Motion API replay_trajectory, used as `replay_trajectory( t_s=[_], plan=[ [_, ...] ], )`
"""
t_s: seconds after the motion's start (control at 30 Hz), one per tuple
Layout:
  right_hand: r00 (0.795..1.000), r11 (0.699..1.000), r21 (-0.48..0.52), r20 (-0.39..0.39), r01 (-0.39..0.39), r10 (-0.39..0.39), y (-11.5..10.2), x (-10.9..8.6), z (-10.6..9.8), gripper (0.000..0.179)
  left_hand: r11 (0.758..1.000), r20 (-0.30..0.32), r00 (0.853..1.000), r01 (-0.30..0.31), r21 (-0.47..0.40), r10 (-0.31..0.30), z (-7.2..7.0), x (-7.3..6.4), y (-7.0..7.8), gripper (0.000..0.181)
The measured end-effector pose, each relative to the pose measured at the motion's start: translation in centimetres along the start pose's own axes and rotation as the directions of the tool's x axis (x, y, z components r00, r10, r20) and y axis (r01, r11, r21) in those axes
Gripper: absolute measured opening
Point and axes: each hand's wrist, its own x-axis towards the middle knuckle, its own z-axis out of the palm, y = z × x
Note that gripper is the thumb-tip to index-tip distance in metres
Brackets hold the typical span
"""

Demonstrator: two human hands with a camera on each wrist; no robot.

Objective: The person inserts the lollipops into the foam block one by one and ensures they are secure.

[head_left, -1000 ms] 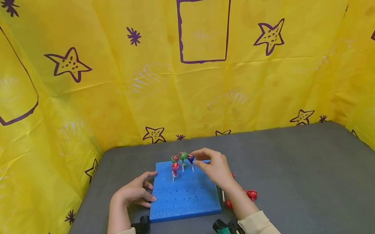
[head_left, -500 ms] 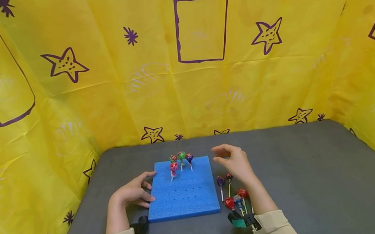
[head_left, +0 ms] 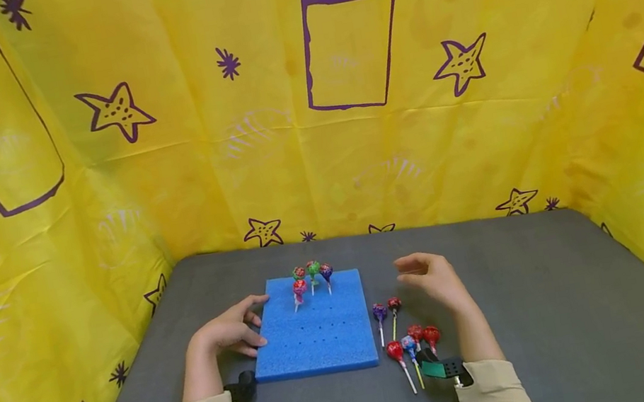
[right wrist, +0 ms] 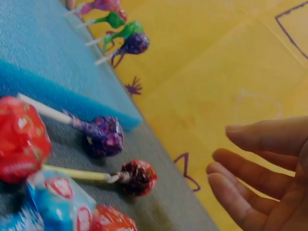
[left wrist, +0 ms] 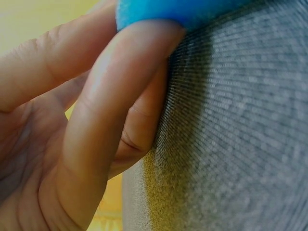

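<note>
A blue foam board (head_left: 323, 355) with rows of small holes lies on the table. Several wrapped lollipops stand by their sticks near its far edge, among them a pink lollipop (head_left: 299, 287), a green lollipop (head_left: 313, 268) and a purple lollipop (head_left: 326, 271). My left hand (head_left: 231, 328) rests against the board's left edge, thumb and forefinger spread along it; in the left wrist view the thumb (left wrist: 115, 91) touches the blue foam. Right of the board, my right hand (head_left: 435, 278) hovers with relaxed, slightly bent fingers and nothing between them, beyond the loose lollipops.
Right of the board lie loose lollipops: a purple lollipop (right wrist: 103, 137), a dark red lollipop (right wrist: 138, 177) on a yellow stick, a blue lollipop (head_left: 408, 343) and several red lollipops (head_left: 394, 350). Yellow patterned cloth (head_left: 289, 163) encloses the grey table (head_left: 572, 300).
My right hand has left the purple lollipop standing in the board and moved right, away from the board. The loose lollipops show more fully. The left hand stays at the board's edge.
</note>
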Motion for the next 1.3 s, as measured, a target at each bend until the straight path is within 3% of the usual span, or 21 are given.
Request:
replay_trajectory(
  t_s=[0.27,0.57,0.97,1.3],
  plan=[
    [0.994,0.998,0.025,0.097,-0.056,0.053,1.1,-0.2,-0.3,0.036,1.000,-0.005,1.000,0.000,0.000,0.000,0.1,0.1,-0.1,0.088],
    [0.969,0.996,0.053,0.242,-0.067,0.052,2.0,-0.5,0.1,0.039,1.000,-0.007,1.000,0.000,-0.002,0.000,0.2,0.2,-0.1,0.088],
    [0.950,0.993,-0.025,0.288,-0.114,0.116,2.1,-0.3,1.2,0.038,1.000,-0.008,1.000,-0.003,0.007,0.003,0.1,0.1,-0.2,0.089],
    [0.957,0.994,-0.054,0.270,-0.098,0.110,2.0,-0.3,2.2,0.033,1.000,-0.020,1.000,-0.003,0.013,0.003,0.2,0.1,-0.3,0.089]
  ],
)
